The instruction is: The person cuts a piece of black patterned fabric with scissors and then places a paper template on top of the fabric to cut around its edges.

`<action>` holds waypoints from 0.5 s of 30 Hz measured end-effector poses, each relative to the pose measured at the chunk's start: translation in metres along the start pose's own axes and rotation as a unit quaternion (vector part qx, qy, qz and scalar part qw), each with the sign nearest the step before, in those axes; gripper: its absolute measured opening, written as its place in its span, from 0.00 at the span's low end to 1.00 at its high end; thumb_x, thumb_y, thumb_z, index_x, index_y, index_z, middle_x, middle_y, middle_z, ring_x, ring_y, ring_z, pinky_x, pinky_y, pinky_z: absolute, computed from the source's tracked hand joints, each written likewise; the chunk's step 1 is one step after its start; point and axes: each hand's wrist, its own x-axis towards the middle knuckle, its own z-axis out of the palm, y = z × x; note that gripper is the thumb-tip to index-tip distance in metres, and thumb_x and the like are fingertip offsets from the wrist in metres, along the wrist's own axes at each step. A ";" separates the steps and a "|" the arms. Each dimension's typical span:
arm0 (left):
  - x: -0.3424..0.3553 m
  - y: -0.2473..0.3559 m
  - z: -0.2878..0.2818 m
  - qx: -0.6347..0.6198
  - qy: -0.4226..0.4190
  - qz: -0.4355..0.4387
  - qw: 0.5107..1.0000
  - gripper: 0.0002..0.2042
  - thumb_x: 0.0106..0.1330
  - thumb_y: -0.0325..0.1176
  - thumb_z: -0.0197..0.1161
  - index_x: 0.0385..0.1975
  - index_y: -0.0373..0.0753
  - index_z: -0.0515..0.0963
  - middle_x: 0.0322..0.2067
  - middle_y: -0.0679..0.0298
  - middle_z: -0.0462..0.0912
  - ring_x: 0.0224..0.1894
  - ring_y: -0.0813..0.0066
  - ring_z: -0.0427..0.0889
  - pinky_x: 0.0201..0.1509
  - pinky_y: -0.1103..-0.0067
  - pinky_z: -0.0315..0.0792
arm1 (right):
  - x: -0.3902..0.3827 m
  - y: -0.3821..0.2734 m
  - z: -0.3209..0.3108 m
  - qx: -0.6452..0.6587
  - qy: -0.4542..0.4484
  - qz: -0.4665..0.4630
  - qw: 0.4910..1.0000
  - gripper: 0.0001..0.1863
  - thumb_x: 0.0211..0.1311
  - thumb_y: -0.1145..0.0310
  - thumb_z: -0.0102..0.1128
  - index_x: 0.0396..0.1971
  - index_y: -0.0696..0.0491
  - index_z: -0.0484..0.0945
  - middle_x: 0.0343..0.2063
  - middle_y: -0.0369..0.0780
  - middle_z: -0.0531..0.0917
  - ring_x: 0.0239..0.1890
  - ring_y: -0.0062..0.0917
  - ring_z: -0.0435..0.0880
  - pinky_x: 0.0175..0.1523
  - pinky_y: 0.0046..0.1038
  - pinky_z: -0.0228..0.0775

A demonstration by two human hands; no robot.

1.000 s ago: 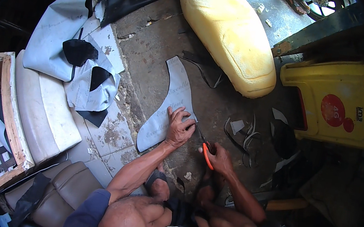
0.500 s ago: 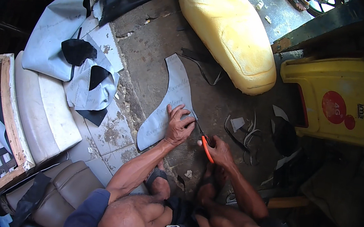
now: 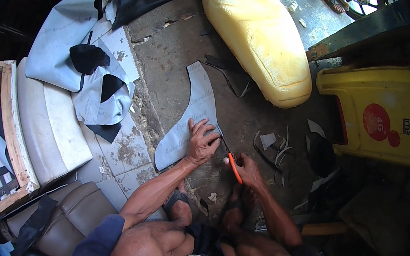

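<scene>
A curved piece of synthetic leather lies pale backing up on the dark floor in front of me, narrow at its far end and wider nearer my feet. My left hand rests on its right part, fingers bent and gripping it by the edge. In my right hand is a pair of scissors with orange handles. The dark blades point up and left to the piece's right edge, close to my left fingertips. How far the blades are apart is too small to tell.
A yellow foam seat lies beyond the piece. Thin offcut strips are scattered to the right, near a yellow plastic panel. Pale-backed sheets and a white cushion sit at left. My feet are close below the hands.
The scissors' orange handles have shifted very slightly in my right hand. My left hand and the synthetic leather piece stay in nearly the same place.
</scene>
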 end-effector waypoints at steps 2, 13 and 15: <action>0.000 0.000 0.000 -0.002 -0.004 -0.002 1.000 0.07 0.53 0.30 0.73 0.32 0.46 0.85 0.44 0.65 0.81 0.64 0.55 0.72 0.77 0.48 0.41 | 0.000 0.001 0.002 0.005 0.005 0.000 1.000 0.45 0.50 0.30 0.68 0.43 0.63 0.80 0.35 0.52 0.85 0.41 0.37 0.86 0.47 0.38 0.75; 0.000 0.001 -0.002 -0.005 -0.011 -0.007 1.000 0.07 0.54 0.30 0.73 0.33 0.45 0.85 0.44 0.66 0.82 0.64 0.55 0.73 0.77 0.48 0.42 | 0.009 0.013 0.008 0.022 -0.002 -0.019 1.000 0.40 0.53 0.33 0.69 0.39 0.62 0.80 0.32 0.50 0.85 0.37 0.34 0.85 0.43 0.37 0.75; 0.000 0.000 -0.002 -0.004 -0.007 -0.009 1.000 0.07 0.54 0.30 0.73 0.33 0.45 0.85 0.44 0.66 0.82 0.64 0.55 0.73 0.77 0.49 0.42 | 0.008 0.013 0.007 0.020 0.005 -0.032 0.999 0.39 0.54 0.34 0.69 0.38 0.63 0.80 0.30 0.50 0.84 0.34 0.34 0.84 0.42 0.37 0.75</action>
